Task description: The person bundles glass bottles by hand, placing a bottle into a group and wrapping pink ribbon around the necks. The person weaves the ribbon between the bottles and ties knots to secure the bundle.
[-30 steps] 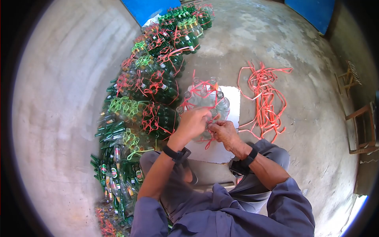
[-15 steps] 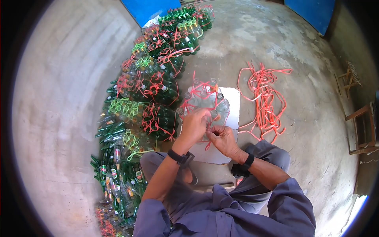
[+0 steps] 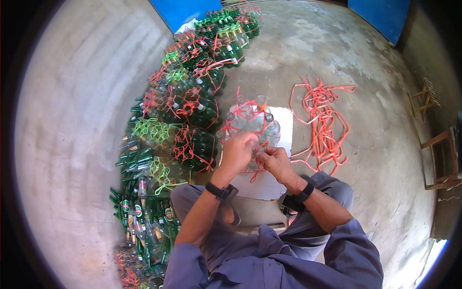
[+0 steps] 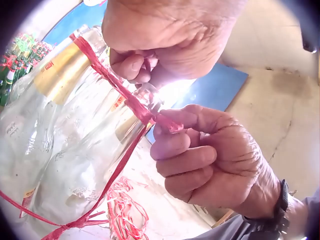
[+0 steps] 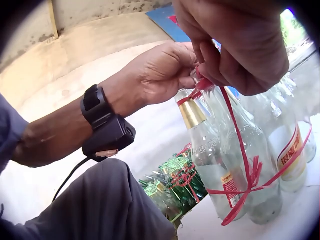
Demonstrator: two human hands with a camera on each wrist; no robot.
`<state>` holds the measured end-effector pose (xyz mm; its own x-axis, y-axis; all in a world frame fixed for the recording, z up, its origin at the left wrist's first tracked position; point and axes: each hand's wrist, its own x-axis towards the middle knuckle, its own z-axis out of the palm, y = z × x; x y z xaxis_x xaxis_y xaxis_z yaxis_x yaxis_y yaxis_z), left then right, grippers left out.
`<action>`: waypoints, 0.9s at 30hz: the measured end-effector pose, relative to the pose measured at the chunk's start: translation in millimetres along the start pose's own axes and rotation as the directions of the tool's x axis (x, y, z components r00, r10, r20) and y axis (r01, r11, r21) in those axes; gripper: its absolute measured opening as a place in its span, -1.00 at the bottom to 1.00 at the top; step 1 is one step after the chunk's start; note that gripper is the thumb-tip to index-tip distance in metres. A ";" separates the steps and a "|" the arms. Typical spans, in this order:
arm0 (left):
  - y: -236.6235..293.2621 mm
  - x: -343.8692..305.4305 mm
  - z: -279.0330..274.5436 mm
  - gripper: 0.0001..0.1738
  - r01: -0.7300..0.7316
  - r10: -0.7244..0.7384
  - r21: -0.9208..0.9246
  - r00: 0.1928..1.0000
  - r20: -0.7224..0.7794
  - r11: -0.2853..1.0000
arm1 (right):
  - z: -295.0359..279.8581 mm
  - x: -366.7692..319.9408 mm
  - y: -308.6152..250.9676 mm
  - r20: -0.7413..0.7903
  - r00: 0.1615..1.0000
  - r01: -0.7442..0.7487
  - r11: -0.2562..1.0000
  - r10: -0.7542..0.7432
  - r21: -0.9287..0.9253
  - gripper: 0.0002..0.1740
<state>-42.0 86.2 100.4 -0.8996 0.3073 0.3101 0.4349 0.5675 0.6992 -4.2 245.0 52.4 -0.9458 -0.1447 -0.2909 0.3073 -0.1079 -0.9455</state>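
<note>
A bundle of clear glass bottles (image 3: 272, 129), some with gold neck foil and labels, stands upright, bound with red plastic strap (image 5: 235, 127). My right hand (image 4: 215, 160) pinches a short red strap end between thumb and forefinger, beside a bottle's neck at the near side of the bundle. Just across from it, my left hand (image 3: 238, 153) has its fingers curled over the bottle tops, with a bit of strap showing between them in the left wrist view. Lower down, a knot (image 5: 248, 189) joins the strap around the bottles' sides.
Under the bundle lies a white board (image 3: 285, 123). To the right, a loose heap of red strap (image 3: 320, 120) is on the floor. Many strapped green bottles (image 3: 195, 147) and loose bottles line the left side. A wooden chair (image 3: 442, 159) stands at far right.
My right hand dipped slightly toward me, then came back up beside the bottle necks. The left hand stays over the near bottles, its wrist shifted a little. The bundle stays put.
</note>
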 end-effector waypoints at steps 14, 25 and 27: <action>1.1 -0.7 20.2 -0.78 0.017 -0.004 0.076 0.987 -0.159 0.997 | 4.0 -19.0 -13.3 0.139 0.914 0.404 0.893 -0.382 -0.198 -0.84; -5.1 -1.0 14.8 -0.77 0.041 -0.044 -0.031 0.993 -0.107 0.999 | 10.5 -18.0 -13.9 0.121 0.966 0.237 0.969 -0.228 -0.065 -0.75; -4.7 -1.0 15.4 -0.76 0.096 -0.098 -0.025 0.991 -0.087 0.995 | 6.4 -13.7 -12.0 0.132 0.985 0.128 0.978 -0.107 -0.164 -0.71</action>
<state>-42.5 94.9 86.8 -0.9378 0.1825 0.2952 0.3453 0.5753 0.7415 5.7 241.9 68.6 -0.9509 -0.2610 -0.1664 0.1624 0.0370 -0.9860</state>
